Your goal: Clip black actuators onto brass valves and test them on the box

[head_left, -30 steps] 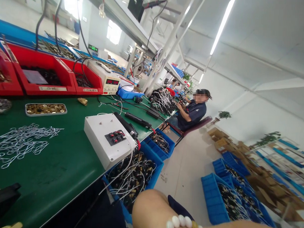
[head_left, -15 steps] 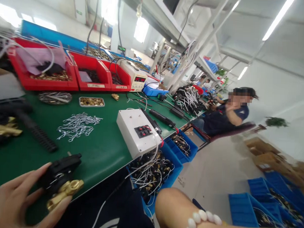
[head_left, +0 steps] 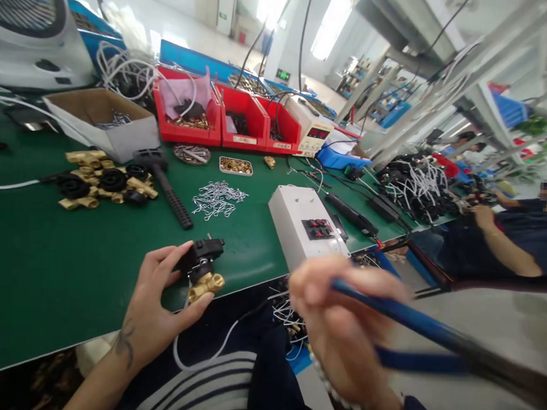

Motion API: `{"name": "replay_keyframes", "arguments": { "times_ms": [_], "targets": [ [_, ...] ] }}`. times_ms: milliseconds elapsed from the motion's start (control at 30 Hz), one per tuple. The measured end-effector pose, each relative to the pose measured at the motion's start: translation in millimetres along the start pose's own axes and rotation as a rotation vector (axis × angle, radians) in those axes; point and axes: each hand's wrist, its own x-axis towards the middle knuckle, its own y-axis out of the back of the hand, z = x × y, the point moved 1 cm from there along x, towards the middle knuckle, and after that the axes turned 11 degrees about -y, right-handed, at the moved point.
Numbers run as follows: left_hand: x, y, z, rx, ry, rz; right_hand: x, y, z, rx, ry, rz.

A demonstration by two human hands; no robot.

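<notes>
My left hand [head_left: 162, 303] grips a brass valve with a black plastic head [head_left: 203, 268] at the bench's front edge. Its fingers rest behind the black head and the thumb presses the brass body. A white cable hangs below it. Close to the camera, my right hand [head_left: 341, 315] is closed around blue-handled pliers [head_left: 413, 320], blurred by motion; their dark end points right. Beyond the valve lies a pile of wire clips [head_left: 217, 200]. A black-handled mallet [head_left: 170, 192] lies to the left of the clips.
Brass fittings with black caps [head_left: 108, 181] lie on the green bench [head_left: 74, 270]. Red bins [head_left: 189, 127] and a power supply [head_left: 314, 131] line the back. A white switch box [head_left: 295, 221] and a black electric screwdriver [head_left: 351, 214] stand right. A co-worker [head_left: 514, 237] sits at far right.
My view has swung left. The right arm, low at the edge before, now shows its hand raised with the blue-handled pliers. The left hand still holds the valve.
</notes>
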Motion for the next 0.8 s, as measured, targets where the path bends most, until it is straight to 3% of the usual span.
{"name": "replay_keyframes", "arguments": {
  "times_ms": [100, 167, 233, 367, 400, 533, 567, 633, 733, 767, 800],
  "targets": [
    [0.7, -0.9, 1.3, -0.029, 0.015, 0.01, 28.2, -12.6, 25.1, -0.132, -0.047, -0.237],
    [0.9, -1.6, 1.5, -0.047, 0.019, 0.008, 42.6, -13.9, 35.1, -0.211, -0.092, -0.315],
    [0.7, -1.8, 1.0, -0.066, 0.027, 0.007, 50.4, -9.8, 36.6, -0.157, -0.081, -0.227],
    [-0.1, -0.3, -1.2, -0.08, 0.043, -0.008, 50.7, -8.0, 35.9, -0.012, 0.038, 0.148],
    [-0.1, 0.1, -1.5, -0.082, 0.041, -0.008, 50.1, -11.1, 38.4, -0.022, 0.06, 0.163],
    [-0.6, 0.0, -2.7, -0.105, 0.064, 0.012, 53.7, -22.5, 48.9, -0.298, 0.103, -0.21],
    [-0.9, -0.4, -3.2, -0.111, 0.072, 0.007, 55.6, -21.6, 48.7, -0.334, 0.109, -0.254],
    [-1.3, -1.1, -3.7, -0.113, 0.07, -0.006, 58.9, -16.3, 44.4, -0.262, 0.118, -0.136],
    [-0.9, -0.9, -2.4, -0.107, 0.052, 0.012, 59.2, -11.2, 38.7, -0.003, 0.12, 0.24],
    [-0.5, -0.6, -1.6, -0.108, 0.049, 0.017, 58.7, -11.9, 38.9, 0.035, 0.113, 0.303],
    [-0.1, -0.3, -0.8, -0.11, 0.047, 0.021, 58.8, -13.7, 39.7, 0.019, 0.103, 0.275]
  ]
}}
